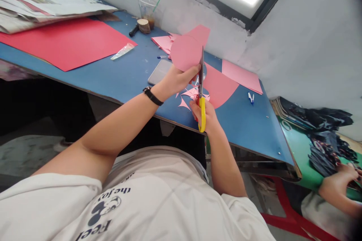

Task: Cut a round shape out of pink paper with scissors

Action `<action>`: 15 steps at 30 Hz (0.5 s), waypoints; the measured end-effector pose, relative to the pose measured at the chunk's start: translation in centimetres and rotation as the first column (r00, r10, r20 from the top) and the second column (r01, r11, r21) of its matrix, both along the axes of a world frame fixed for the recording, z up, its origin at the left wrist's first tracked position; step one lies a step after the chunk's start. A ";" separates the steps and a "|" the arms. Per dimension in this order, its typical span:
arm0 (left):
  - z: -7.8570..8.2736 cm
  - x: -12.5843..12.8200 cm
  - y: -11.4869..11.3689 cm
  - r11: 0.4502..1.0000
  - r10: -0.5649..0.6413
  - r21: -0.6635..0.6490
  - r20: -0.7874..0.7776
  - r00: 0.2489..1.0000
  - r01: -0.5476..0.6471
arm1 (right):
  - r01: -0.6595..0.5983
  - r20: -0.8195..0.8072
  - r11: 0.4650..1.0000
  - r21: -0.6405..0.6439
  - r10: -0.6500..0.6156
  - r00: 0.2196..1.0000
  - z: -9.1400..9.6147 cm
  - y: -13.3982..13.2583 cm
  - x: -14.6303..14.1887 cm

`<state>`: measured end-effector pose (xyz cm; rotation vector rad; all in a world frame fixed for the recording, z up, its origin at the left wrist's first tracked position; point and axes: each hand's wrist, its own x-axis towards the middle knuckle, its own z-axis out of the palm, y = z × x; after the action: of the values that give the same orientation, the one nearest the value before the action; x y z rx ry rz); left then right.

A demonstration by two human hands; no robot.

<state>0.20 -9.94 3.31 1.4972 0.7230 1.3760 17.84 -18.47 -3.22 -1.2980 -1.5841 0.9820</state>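
My left hand, with a black watch on its wrist, grips a piece of pink paper whose near edge is rounded. In my right hand are scissors with yellow handles, blades pointing up along the paper's right side. Whether the blades are spread is hard to see. Small pink offcuts lie on the blue table below my hands. A larger pink sheet with a curved edge lies just right of the scissors, and a grey phone-like slab is partly behind my left hand.
Red card and stacked newspapers lie to the left. A plastic cup stands by the wall. Folded pink paper and a blue-white compass-like tool lie right. Another person's hand is at a green table.
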 end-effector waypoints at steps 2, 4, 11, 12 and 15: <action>0.1 0.0 0.0 1.000 0.001 -0.011 0.019 1.000 -0.001 | -0.005 0.001 1.000 0.006 0.005 1.000 0.1 -0.2 0.1; 0.0 -0.1 0.1 1.000 0.012 -0.009 0.024 1.000 -0.011 | -0.013 0.000 1.000 0.005 0.013 1.000 0.3 -0.3 0.2; -0.6 -0.1 0.6 0.999 0.033 0.038 0.097 0.995 -0.037 | -0.030 -0.022 1.000 -0.002 0.030 0.999 0.1 -0.4 0.5; -0.7 -0.1 0.6 0.998 0.037 0.049 0.098 0.995 -0.042 | -0.028 -0.026 1.000 -0.002 0.028 0.999 0.1 -0.4 0.5; -0.5 -0.3 0.4 0.996 0.041 0.069 0.096 0.995 -0.048 | -0.024 -0.033 1.000 -0.005 0.024 0.999 0.2 -0.4 0.4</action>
<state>-0.13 -9.53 2.78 1.4683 0.6581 1.5098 18.28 -18.90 -3.04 -1.2627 -1.5763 1.0177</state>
